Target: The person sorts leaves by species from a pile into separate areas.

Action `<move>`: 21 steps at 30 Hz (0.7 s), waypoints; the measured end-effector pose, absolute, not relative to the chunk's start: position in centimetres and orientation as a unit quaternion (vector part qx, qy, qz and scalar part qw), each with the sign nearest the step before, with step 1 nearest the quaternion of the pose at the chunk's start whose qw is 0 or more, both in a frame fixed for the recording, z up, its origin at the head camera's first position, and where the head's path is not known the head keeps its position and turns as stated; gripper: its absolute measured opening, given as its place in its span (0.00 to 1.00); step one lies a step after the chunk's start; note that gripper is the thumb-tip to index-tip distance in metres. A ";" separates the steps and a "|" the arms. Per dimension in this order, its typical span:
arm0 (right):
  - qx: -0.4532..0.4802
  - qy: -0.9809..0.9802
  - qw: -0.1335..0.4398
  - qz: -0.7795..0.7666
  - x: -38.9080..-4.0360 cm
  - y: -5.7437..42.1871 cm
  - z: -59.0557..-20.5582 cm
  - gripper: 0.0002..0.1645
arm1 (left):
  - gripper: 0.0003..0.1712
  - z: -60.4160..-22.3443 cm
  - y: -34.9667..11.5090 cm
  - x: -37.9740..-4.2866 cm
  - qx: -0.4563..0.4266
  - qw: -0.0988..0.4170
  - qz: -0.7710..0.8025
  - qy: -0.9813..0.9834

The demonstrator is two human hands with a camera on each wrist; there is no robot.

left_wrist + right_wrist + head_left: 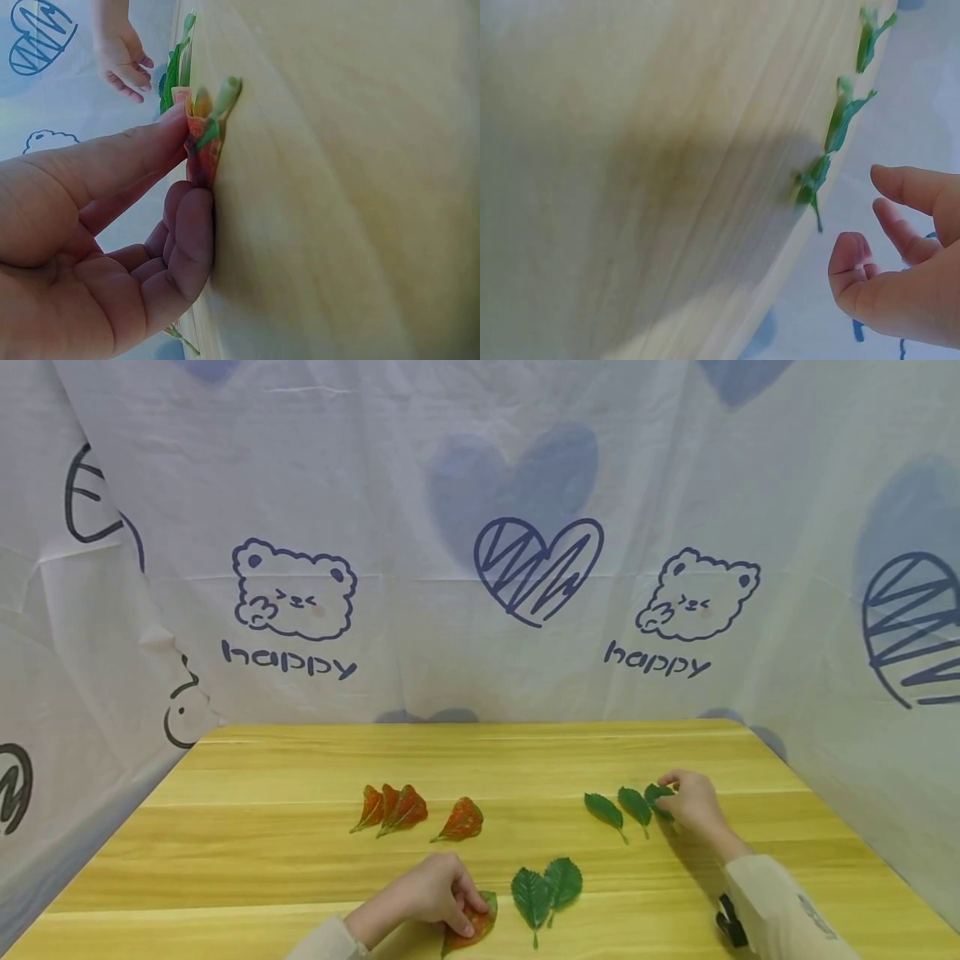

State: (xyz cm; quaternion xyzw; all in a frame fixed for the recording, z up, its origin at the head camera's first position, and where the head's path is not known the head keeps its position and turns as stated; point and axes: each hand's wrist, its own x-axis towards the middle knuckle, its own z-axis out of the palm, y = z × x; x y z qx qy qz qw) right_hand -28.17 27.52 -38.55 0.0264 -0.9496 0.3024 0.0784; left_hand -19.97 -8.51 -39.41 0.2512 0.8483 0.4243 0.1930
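Left hand (435, 892), at the near side of the table (225, 877), pinches a red leaf (483, 924) between thumb and fingers. Just right of it lie two green leaves (531, 895), overlapping. Farther left lie four red leaves (408, 810), one apart. Far right, the right hand (693, 806), fingers loosely bent and parted, holds nothing beside the rightmost of three green leaves (636, 806).
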 end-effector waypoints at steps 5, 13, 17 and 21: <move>0.041 -0.944 0.084 0.316 -27.7 26.6 -38.5 0.14 | 0.11 -39.5 -8.5 -19.9 0.248 0.193 0.422 0.851; 0.067 -0.943 0.075 0.316 -26.8 25.0 -38.3 0.13 | 0.11 -39.5 -8.4 -20.0 0.251 0.196 0.425 0.847; 0.076 -0.941 0.065 0.323 -26.4 24.2 -38.4 0.12 | 0.11 -39.4 -8.4 -20.0 0.253 0.196 0.426 0.846; 0.080 -0.937 0.058 0.335 -26.0 23.4 -38.6 0.12 | 0.11 -39.4 -8.4 -19.9 0.252 0.196 0.425 0.847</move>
